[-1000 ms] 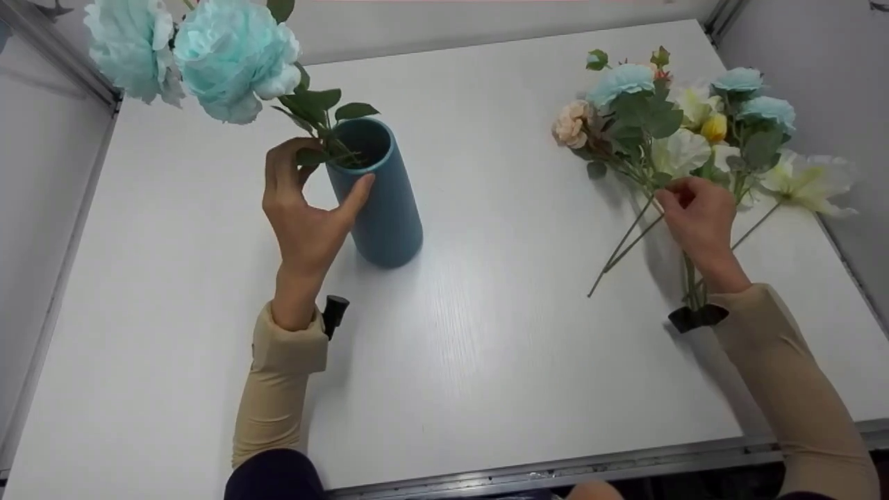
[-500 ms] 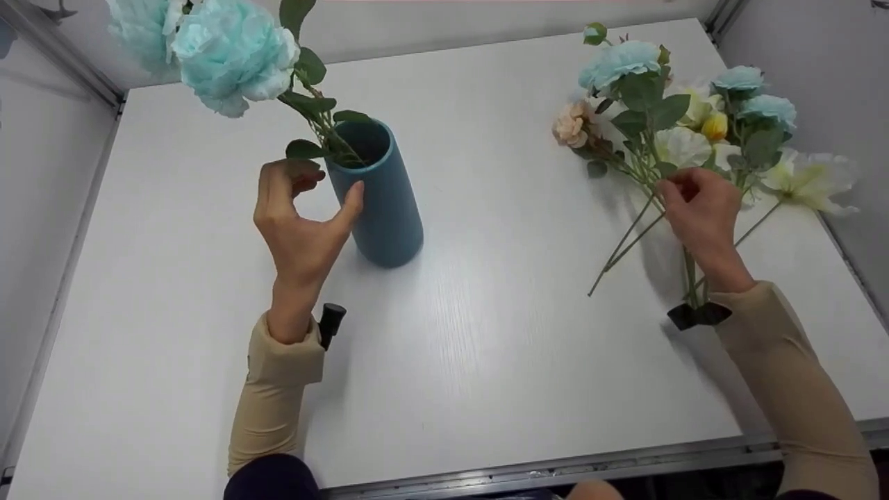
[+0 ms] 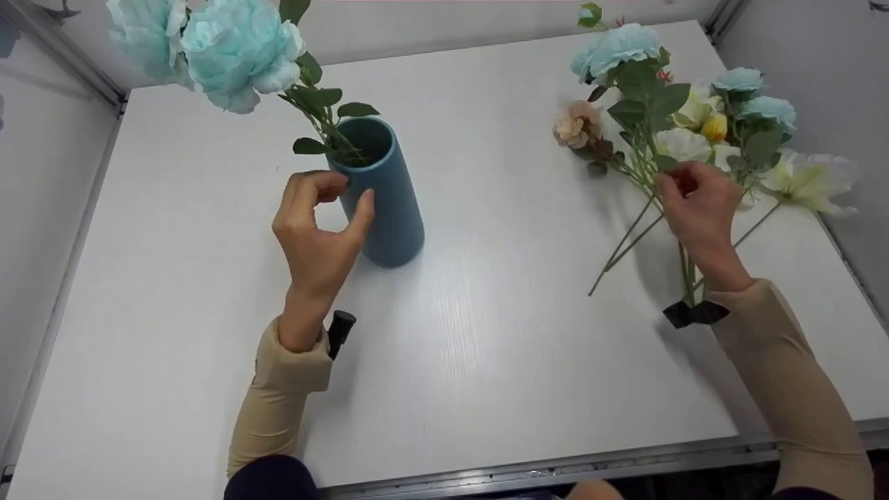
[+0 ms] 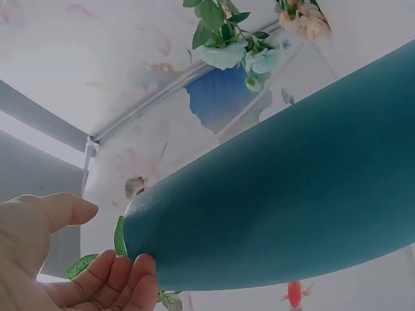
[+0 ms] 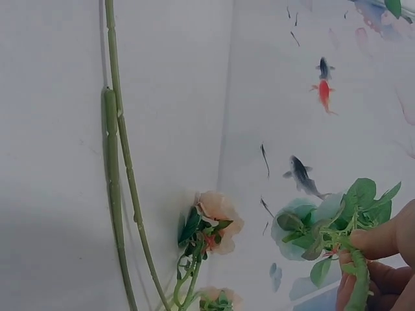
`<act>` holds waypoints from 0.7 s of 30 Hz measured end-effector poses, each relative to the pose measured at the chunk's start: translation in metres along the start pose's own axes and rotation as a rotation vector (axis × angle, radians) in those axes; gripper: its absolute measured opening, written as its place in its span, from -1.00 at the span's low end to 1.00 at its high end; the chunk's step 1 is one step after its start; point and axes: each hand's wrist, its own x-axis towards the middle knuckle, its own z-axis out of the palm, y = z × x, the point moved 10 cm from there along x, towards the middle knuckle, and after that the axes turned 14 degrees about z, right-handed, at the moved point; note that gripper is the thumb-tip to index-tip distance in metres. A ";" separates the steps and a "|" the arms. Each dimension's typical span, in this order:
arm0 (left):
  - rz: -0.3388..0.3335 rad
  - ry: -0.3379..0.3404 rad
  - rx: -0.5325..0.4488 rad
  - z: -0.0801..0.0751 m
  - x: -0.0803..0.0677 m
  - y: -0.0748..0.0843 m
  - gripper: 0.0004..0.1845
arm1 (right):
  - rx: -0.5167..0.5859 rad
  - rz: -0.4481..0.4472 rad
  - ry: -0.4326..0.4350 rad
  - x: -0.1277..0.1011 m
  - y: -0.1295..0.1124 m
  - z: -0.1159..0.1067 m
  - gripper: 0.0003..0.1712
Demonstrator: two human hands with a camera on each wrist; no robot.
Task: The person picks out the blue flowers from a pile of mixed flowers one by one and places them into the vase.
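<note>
A teal vase (image 3: 389, 208) stands on the white table, with large light-blue flowers (image 3: 239, 55) leaning left out of its mouth. My left hand (image 3: 321, 239) is at the near left side of the vase, just under the rim. Its thumb and fingers are spread apart with nothing between them; in the left wrist view the fingertips (image 4: 144, 267) lie right at the vase wall. Over at the right, my right hand (image 3: 701, 208) pinches the green stem (image 5: 356, 285) of a light-blue flower (image 3: 625, 48) between thumb and fingers. Leaves partly cover that bloom in the right wrist view.
Beside and under my right hand lie more flowers: a peach one (image 3: 576, 125), white ones (image 3: 684, 146), blue ones (image 3: 767, 111) and a pale yellow one (image 3: 809, 180). Bare stems (image 3: 621, 250) point toward the table front. Walls enclose the table (image 3: 486, 361).
My left hand has let go of the flower stems at the vase mouth and come down slightly. My right hand has risen a little, lifting the blue flower upward.
</note>
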 end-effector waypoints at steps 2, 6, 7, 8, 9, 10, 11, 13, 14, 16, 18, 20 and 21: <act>-0.006 -0.002 -0.026 0.002 0.000 0.001 -0.79 | 0.008 -0.011 0.007 0.000 -0.003 -0.001 -0.82; 0.003 -0.018 -0.055 0.007 -0.001 0.004 -0.82 | 0.013 -0.021 0.024 0.000 -0.008 -0.002 -0.83; 0.006 -0.021 -0.060 0.008 -0.001 0.005 -0.82 | 0.013 -0.019 0.027 0.000 -0.009 -0.002 -0.82; 0.009 -0.023 -0.064 0.009 -0.002 0.006 -0.83 | 0.012 -0.016 0.028 0.000 -0.011 -0.002 -0.82; 0.011 -0.025 -0.069 0.010 -0.002 0.006 -0.83 | 0.010 -0.013 0.028 0.000 -0.012 -0.002 -0.82; 0.014 -0.027 -0.072 0.011 -0.002 0.007 -0.84 | 0.008 -0.009 0.028 0.000 -0.014 -0.002 -0.81; 0.016 -0.030 -0.074 0.012 -0.002 0.007 -0.84 | 0.008 -0.002 0.028 0.000 -0.015 -0.003 -0.81; 0.014 -0.033 -0.085 0.014 -0.002 0.008 -0.85 | 0.006 0.010 0.026 -0.001 -0.018 -0.003 -0.79; 0.012 -0.034 -0.090 0.016 -0.002 0.008 -0.85 | 0.010 0.013 0.024 -0.002 -0.020 -0.003 -0.79; 0.018 -0.043 -0.096 0.019 -0.002 0.009 -0.85 | 0.024 0.017 0.023 -0.003 -0.023 -0.004 -0.78; 0.021 -0.052 -0.105 0.022 -0.002 0.010 -0.84 | 0.037 0.015 0.023 -0.003 -0.025 -0.004 -0.79; 0.029 -0.053 -0.112 0.024 -0.002 0.012 -0.84 | 0.059 -0.005 0.024 -0.004 -0.028 -0.004 -0.80; 0.033 -0.053 -0.117 0.025 -0.002 0.012 -0.84 | 0.067 -0.017 0.028 -0.004 -0.029 -0.003 -0.81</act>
